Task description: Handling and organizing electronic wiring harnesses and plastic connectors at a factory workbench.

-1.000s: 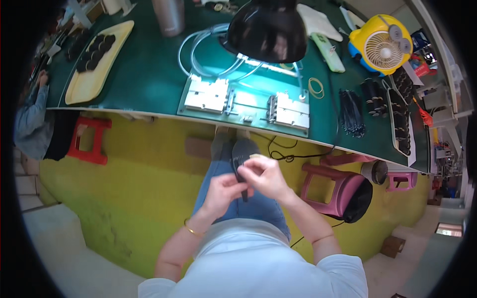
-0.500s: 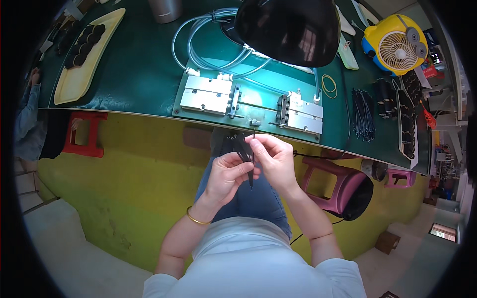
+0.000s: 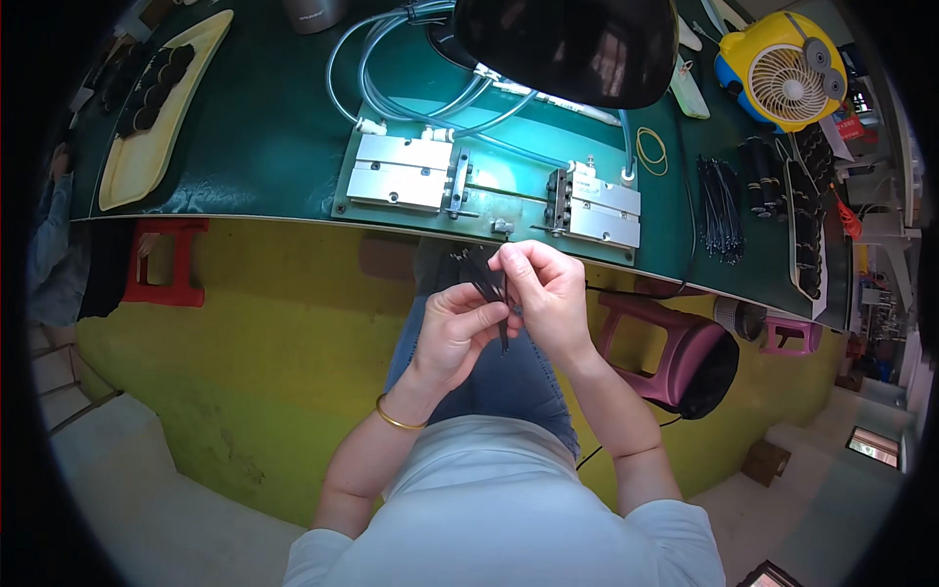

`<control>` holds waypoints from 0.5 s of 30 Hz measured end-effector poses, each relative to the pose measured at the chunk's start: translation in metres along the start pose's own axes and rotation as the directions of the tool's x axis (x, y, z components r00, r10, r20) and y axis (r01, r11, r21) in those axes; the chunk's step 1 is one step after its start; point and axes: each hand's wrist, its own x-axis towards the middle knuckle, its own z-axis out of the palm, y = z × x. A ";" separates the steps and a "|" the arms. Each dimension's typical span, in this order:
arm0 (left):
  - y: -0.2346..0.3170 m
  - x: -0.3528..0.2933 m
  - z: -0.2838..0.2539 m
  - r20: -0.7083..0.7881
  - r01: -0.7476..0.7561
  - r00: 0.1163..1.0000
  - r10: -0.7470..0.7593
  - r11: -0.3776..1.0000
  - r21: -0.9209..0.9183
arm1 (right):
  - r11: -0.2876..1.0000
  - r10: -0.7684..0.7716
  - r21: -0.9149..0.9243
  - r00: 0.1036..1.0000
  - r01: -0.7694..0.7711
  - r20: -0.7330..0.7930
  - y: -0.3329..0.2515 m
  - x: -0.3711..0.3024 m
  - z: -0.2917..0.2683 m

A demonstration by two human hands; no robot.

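My left hand (image 3: 456, 333) is closed around a bundle of thin black wires (image 3: 476, 266), whose pale tips fan out toward the bench edge. Close beside it, my right hand (image 3: 550, 298) pinches a single black wire (image 3: 507, 237) between thumb and forefinger. This wire points up at a small metal piece (image 3: 503, 226) at the front edge of a bench fixture, and I cannot tell whether it touches. On either side of that piece sit a left silver pneumatic block (image 3: 399, 173) and a right silver pneumatic block (image 3: 603, 209).
A black lamp shade (image 3: 567, 49) overhangs the fixture, near coiled blue air tubes (image 3: 377, 73). More black wires (image 3: 721, 207) lie on the green bench at right, near a yellow fan (image 3: 787, 78). A cream tray (image 3: 132, 171) holds black rolls at left. Below stands a pink stool (image 3: 675, 367).
Both hands have moved slightly forward, bringing the wire in my right fingers closer to the small metal piece. The whole view has shifted a little.
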 end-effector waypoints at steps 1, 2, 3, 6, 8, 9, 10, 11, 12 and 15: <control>0.000 0.000 -0.001 -0.002 0.000 1.000 0.000 1.000 0.005 | 1.000 -0.010 -0.011 1.000 0.010 -0.008 0.000 0.000 0.001; 0.000 0.001 -0.001 -0.005 0.002 1.000 -0.002 1.000 0.005 | 1.000 -0.021 -0.021 1.000 0.020 -0.017 0.000 0.001 0.002; 0.001 0.001 -0.001 -0.012 0.000 1.000 0.000 1.000 0.008 | 1.000 -0.017 -0.020 1.000 0.017 -0.018 -0.001 0.001 0.002; 0.002 0.001 -0.002 -0.028 -0.002 1.000 0.002 1.000 0.014 | 0.999 -0.035 -0.016 0.999 0.034 -0.018 -0.001 0.003 0.003; 0.001 0.002 -0.003 -0.029 -0.004 1.000 0.004 1.000 0.003 | 0.999 -0.036 -0.014 0.999 0.036 -0.027 0.000 0.004 0.003; 0.002 0.002 -0.003 -0.029 -0.005 1.000 0.005 1.000 -0.002 | 0.999 -0.040 -0.014 0.999 0.040 -0.033 0.001 0.004 0.004; 0.002 0.002 -0.003 -0.030 -0.003 1.000 0.003 1.000 -0.001 | 0.999 -0.044 -0.013 0.998 0.043 -0.040 0.002 0.004 0.005; 0.002 0.002 -0.003 -0.040 -0.007 0.999 0.007 1.000 -0.006 | 0.999 -0.043 -0.013 0.998 0.043 -0.042 0.002 0.005 0.005; 0.002 0.002 -0.002 -0.049 -0.011 0.999 0.011 1.000 -0.010 | 0.999 -0.039 -0.010 0.998 0.038 -0.059 0.002 0.005 0.006; 0.004 0.003 -0.003 -0.054 -0.014 0.998 0.013 1.000 -0.019 | 1.000 -0.030 -0.006 0.995 0.030 -0.094 0.003 0.006 0.009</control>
